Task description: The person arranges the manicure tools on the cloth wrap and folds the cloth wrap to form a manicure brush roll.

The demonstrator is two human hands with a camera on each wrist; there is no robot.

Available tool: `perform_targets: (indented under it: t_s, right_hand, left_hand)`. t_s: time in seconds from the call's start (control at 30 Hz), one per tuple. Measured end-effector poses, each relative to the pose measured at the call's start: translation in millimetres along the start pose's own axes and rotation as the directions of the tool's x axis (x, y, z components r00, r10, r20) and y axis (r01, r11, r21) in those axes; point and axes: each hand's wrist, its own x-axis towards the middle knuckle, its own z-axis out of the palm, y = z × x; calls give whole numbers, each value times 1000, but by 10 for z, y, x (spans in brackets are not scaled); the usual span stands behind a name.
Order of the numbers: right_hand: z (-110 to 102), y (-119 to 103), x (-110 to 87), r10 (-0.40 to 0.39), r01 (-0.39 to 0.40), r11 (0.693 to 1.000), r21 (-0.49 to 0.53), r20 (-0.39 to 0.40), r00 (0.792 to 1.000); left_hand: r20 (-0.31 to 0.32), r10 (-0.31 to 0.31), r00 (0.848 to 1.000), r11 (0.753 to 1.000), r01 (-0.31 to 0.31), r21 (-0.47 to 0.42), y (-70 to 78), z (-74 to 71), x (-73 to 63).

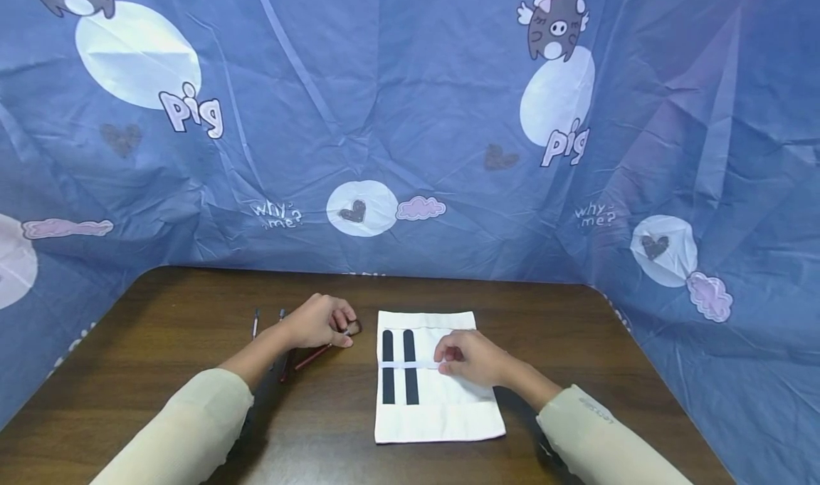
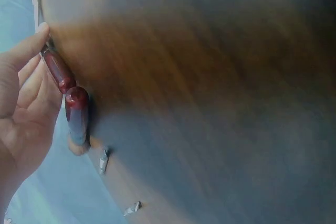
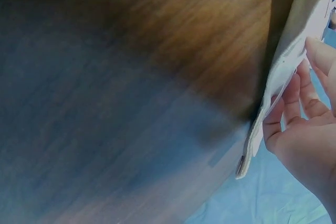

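My left hand (image 1: 320,322) pinches a makeup brush (image 1: 314,357) with a dark red handle and brown bristles, low over the table. In the left wrist view, the handle (image 2: 59,72) slants down from the fingertips. Near it lies another red-ended handle (image 2: 77,109). My right hand (image 1: 472,358) pinches the pale elastic band (image 1: 423,364) that crosses a white cloth holder (image 1: 438,424). Two flat black strips with rounded tops, a left one (image 1: 388,385) and a right one (image 1: 411,385), lie under this band. In the right wrist view, the fingers are at the cloth (image 3: 286,59).
Left of my left hand lie more thin brushes, one with a pale tip (image 1: 255,324) and one partly behind the wrist (image 1: 282,315). The brown wooden table (image 1: 544,314) meets a blue printed curtain (image 1: 435,136) at the back and sides.
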Motion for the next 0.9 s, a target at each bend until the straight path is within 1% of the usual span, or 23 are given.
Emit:
perform_targets:
  t_s: [0.1, 0.23, 0.3, 0.43, 0.57, 0.63, 0.73, 0.8, 0.9]
  right_hand:
    - [0, -1, 9, 5, -5, 1000, -7, 5, 1000]
    - [5, -9, 16, 1, -1, 1000, 7, 7, 1000]
    - [10, -13, 22, -5, 5, 1000, 22, 5, 1000]
    - [24, 3, 33, 8, -8, 998, 61, 11, 1000]
    - [24, 25, 47, 22, -29, 988, 150, 52, 998]
    - [14, 33, 55, 14, -32, 973, 227, 81, 997]
    - [2, 41, 76, 39, -72, 948, 311, 113, 993]
    - [-10, 33, 90, 65, -105, 936, 335, 127, 990]
    - [-25, 30, 106, 113, -158, 932, 327, 151, 982]
  left_hand:
    - [11, 3, 1000, 999, -3, -33, 7, 1, -2]
    - [19, 23, 1000, 998, -22, -63, 22, 1, 0]
    - [18, 27, 999, 997, -26, -68, 38, -2, 6]
    - [2, 29, 1000, 997, -28, -76, 102, -6, 43]
    - [-29, 31, 999, 996, -33, -83, 179, 7, 106]
    - [-49, 24, 999, 996, -28, -88, 223, 23, 148]
    - [-85, 1, 996, 992, -12, -129, 294, 57, 212]
    - [-116, -15, 993, 985, -5, -170, 336, 85, 256]
    - [-177, -39, 983, 973, -3, -231, 398, 133, 329]
